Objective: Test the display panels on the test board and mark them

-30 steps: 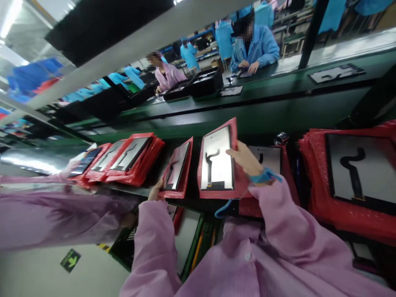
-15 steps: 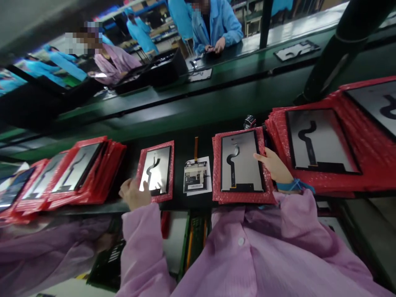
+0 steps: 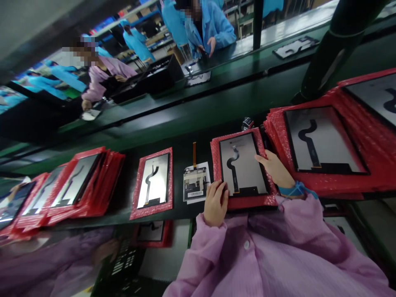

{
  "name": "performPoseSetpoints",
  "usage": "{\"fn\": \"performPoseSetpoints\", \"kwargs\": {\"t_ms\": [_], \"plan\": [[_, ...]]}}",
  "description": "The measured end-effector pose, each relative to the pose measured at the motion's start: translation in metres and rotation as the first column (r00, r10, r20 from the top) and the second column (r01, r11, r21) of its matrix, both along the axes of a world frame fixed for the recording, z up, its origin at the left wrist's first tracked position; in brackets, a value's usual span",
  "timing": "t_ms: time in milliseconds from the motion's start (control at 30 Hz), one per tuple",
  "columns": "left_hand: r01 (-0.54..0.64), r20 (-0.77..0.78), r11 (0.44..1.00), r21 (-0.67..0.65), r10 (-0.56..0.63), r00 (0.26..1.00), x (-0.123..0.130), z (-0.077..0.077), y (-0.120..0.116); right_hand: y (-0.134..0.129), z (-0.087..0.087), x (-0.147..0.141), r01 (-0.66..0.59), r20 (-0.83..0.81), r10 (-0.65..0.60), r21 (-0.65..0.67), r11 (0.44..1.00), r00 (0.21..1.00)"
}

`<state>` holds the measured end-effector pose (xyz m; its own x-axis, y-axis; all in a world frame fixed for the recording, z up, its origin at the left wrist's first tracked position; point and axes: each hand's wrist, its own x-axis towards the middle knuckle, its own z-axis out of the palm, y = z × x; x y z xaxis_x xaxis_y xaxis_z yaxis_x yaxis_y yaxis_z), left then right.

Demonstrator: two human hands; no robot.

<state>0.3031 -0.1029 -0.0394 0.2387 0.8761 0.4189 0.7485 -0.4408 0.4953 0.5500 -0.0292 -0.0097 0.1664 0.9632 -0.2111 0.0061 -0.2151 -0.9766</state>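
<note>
In front of me lies a display panel [image 3: 249, 165] with a dark curved ribbon cable, on red bubble wrap [image 3: 216, 153]. My right hand [image 3: 276, 168] grips its right edge, thumb on top, the other fingers mostly hidden. My left hand [image 3: 215, 203] closes on the panel's lower left edge, fingers bent and close together. Just left of that hand is a small electronic board [image 3: 195, 182] on white paper, an orange ribbon [image 3: 194, 154] sticking up from it. Farther left, another display panel [image 3: 154, 180] rests on its own red bubble wrap.
Stacks of bubble-wrapped panels stand at left [image 3: 74, 183] and right [image 3: 324, 140]. A dark post [image 3: 324, 57] rises behind the right stack. A small metallic object [image 3: 247, 123] sits behind my panel. Co-workers sit across the green bench [image 3: 173, 107]; a co-worker's purple sleeve [image 3: 52, 260] is at lower left.
My left hand has moved right, from the left-hand panel to the left edge of the panel before me. My right hand keeps its hold. Across the bench, a co-worker's arm has reached out.
</note>
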Motion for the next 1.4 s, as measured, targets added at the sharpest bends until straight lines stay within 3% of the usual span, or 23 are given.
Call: {"fn": "performPoseSetpoints", "kwargs": {"t_ms": [200, 533, 633, 733, 800, 833, 900, 967, 1033, 1267, 1400], "plan": [[-0.028, -0.024, 0.999, 0.022, 0.028, 0.999, 0.004, -0.001, -0.003, -0.001, 0.001, -0.001, -0.011, 0.005, 0.011, 0.020, 1.000, 1.000], [-0.016, -0.045, 0.997, -0.073, 0.012, 0.999, 0.005, 0.006, -0.005, -0.004, 0.010, -0.008, 0.002, -0.078, 0.002, 0.049, 0.999, 0.997], [-0.077, 0.027, 0.994, -0.072, 0.079, 0.996, 0.006, 0.013, -0.005, -0.010, 0.023, -0.009, 0.038, -0.056, -0.032, 0.103, 0.994, 0.998], [-0.226, 0.117, 0.973, -0.045, 0.230, 0.966, -0.018, 0.021, -0.001, -0.019, 0.043, -0.010, 0.039, -0.042, -0.033, 0.167, 0.985, 0.999], [-0.418, 0.125, 0.909, -0.007, 0.415, 0.901, -0.054, 0.023, 0.004, -0.024, 0.058, -0.010, 0.020, -0.034, -0.014, 0.191, 0.981, 0.999], [-0.545, 0.114, 0.838, 0.013, 0.541, 0.833, -0.077, 0.023, 0.006, -0.026, 0.065, -0.011, 0.009, -0.022, -0.004, 0.199, 0.980, 1.000], [-0.760, 0.021, 0.650, -0.015, 0.760, 0.649, -0.124, 0.022, 0.010, -0.027, 0.077, -0.013, -0.016, 0.014, 0.013, 0.211, 0.977, 1.000], [-0.896, -0.145, 0.441, -0.061, 0.884, 0.445, -0.167, 0.020, 0.011, -0.025, 0.086, -0.018, -0.047, 0.044, 0.038, 0.221, 0.974, 0.998], [-0.939, -0.219, 0.328, -0.100, 0.914, 0.342, -0.199, 0.021, 0.013, -0.021, 0.091, -0.023, -0.072, 0.061, 0.060, 0.233, 0.970, 0.996], [-0.932, -0.365, 0.192, -0.309, 0.881, 0.302, -0.253, 0.029, 0.027, -0.005, 0.098, -0.046, -0.159, 0.058, 0.149, 0.249, 0.955, 0.987], [-0.902, -0.352, 0.197, -0.383, 0.872, 0.340, -0.270, 0.037, 0.034, 0.004, 0.095, -0.060, -0.194, 0.046, 0.189, 0.269, 0.943, 0.981]]}}
